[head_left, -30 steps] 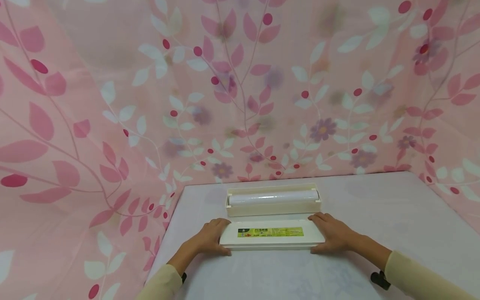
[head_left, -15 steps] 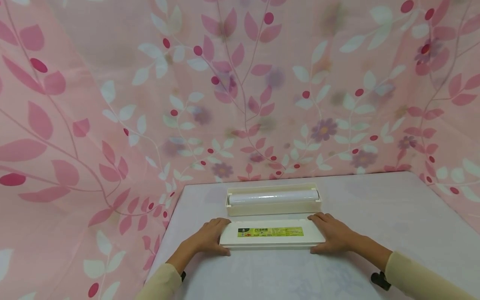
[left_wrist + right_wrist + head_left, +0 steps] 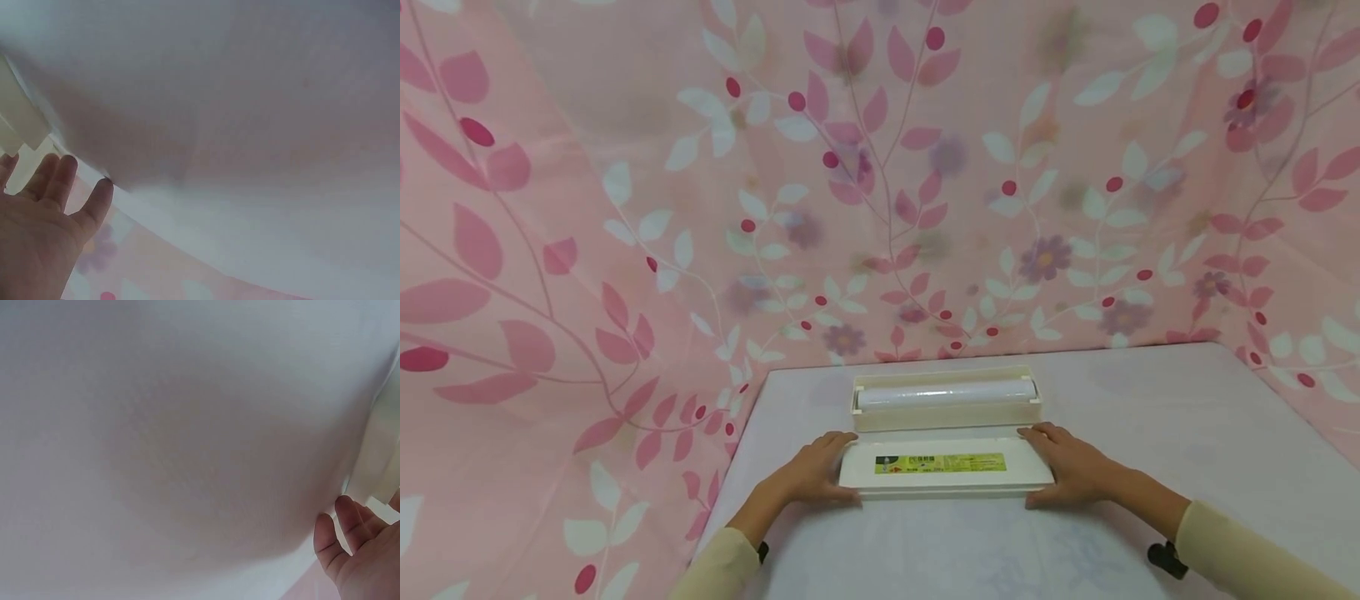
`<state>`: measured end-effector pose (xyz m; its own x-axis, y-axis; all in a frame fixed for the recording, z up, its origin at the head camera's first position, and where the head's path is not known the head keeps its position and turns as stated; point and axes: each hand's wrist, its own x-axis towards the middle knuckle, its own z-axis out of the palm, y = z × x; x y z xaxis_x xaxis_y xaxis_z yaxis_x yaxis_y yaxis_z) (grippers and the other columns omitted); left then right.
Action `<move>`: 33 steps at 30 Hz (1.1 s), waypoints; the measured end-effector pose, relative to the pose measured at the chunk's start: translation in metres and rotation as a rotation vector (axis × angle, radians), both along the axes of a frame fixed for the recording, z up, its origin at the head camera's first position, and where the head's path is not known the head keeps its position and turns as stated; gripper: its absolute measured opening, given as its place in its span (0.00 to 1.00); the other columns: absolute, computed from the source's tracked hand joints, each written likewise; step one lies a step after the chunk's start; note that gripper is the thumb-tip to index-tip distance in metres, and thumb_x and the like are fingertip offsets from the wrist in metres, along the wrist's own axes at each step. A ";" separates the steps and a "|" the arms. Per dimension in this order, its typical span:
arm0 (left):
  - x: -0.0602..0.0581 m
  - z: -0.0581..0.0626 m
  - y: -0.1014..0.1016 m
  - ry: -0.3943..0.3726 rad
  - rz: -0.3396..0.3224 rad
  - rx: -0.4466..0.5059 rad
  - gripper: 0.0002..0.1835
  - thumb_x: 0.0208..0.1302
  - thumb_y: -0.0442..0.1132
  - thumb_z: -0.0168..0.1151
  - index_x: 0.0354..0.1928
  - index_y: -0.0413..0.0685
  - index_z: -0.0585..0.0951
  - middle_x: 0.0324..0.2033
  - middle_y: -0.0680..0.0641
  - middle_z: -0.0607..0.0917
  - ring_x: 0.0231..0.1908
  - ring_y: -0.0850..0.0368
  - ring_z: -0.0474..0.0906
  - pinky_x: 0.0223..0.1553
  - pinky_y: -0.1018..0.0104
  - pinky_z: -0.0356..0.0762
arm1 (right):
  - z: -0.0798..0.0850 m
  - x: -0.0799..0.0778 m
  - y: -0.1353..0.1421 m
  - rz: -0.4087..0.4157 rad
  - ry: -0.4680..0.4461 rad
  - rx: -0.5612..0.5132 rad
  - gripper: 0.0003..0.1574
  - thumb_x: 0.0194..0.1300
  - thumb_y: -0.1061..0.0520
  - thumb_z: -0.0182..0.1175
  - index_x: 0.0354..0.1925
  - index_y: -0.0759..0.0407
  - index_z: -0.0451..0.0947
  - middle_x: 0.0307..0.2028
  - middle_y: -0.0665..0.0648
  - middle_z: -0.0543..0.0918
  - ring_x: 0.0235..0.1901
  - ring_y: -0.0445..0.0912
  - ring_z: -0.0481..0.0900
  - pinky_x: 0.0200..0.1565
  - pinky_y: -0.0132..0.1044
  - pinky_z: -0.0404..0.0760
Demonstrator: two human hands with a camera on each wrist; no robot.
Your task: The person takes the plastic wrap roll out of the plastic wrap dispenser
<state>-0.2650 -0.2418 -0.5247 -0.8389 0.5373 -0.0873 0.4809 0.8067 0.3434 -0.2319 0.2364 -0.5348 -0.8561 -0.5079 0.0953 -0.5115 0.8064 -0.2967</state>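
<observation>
A long white lid (image 3: pixel 955 482) with a green-and-yellow label (image 3: pixel 940 463) lies flat on the table. Just behind it stands an uncovered cream box (image 3: pixel 947 419) holding a shiny white roll of cling film (image 3: pixel 947 394). My left hand (image 3: pixel 814 471) is spread at the lid's left end, fingers at the back corner and thumb by the front one. At the right end, my right hand (image 3: pixel 1073 471) mirrors it. Both wrist views show the fingers of the left hand (image 3: pixel 44 219) and right hand (image 3: pixel 365 550) extended beside the pale end pieces; exact contact cannot be told.
A pale cloth covers the table (image 3: pixel 1150 433). Pink floral curtain (image 3: pixel 910 208) hangs behind it and along both sides. A dark wrist device (image 3: pixel 1167 560) sits under the right sleeve (image 3: pixel 1232 546).
Both hands have shifted slightly outward, and their fingers look a little looser at the lid's ends. The lid, the box and the roll stay in place.
</observation>
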 end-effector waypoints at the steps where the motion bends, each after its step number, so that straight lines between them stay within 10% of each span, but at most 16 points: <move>1: 0.000 0.001 -0.001 0.002 0.005 0.006 0.57 0.45 0.75 0.68 0.73 0.55 0.62 0.68 0.44 0.68 0.67 0.44 0.66 0.63 0.37 0.67 | 0.001 0.000 0.000 0.002 0.001 0.001 0.73 0.41 0.17 0.66 0.71 0.60 0.62 0.64 0.63 0.69 0.59 0.55 0.72 0.52 0.55 0.78; 19: -0.007 0.017 -0.011 0.207 0.072 0.121 0.45 0.58 0.69 0.62 0.70 0.48 0.67 0.67 0.44 0.73 0.67 0.43 0.67 0.65 0.38 0.66 | 0.016 -0.003 0.012 -0.040 -0.010 -0.022 0.61 0.48 0.20 0.64 0.70 0.53 0.65 0.62 0.60 0.70 0.55 0.55 0.74 0.44 0.55 0.83; 24: -0.016 0.020 -0.011 0.351 0.092 0.123 0.42 0.61 0.63 0.63 0.70 0.48 0.67 0.67 0.42 0.72 0.67 0.41 0.68 0.62 0.37 0.68 | 0.026 -0.008 0.017 -0.030 0.038 -0.051 0.58 0.50 0.23 0.66 0.67 0.55 0.68 0.59 0.61 0.73 0.54 0.57 0.76 0.45 0.57 0.83; 33: -0.039 0.022 -0.003 0.382 0.108 0.162 0.42 0.62 0.61 0.63 0.71 0.47 0.65 0.71 0.36 0.66 0.69 0.37 0.64 0.61 0.32 0.66 | 0.042 -0.022 0.021 -0.048 0.078 -0.094 0.54 0.52 0.25 0.66 0.66 0.55 0.69 0.57 0.60 0.74 0.51 0.55 0.78 0.44 0.53 0.84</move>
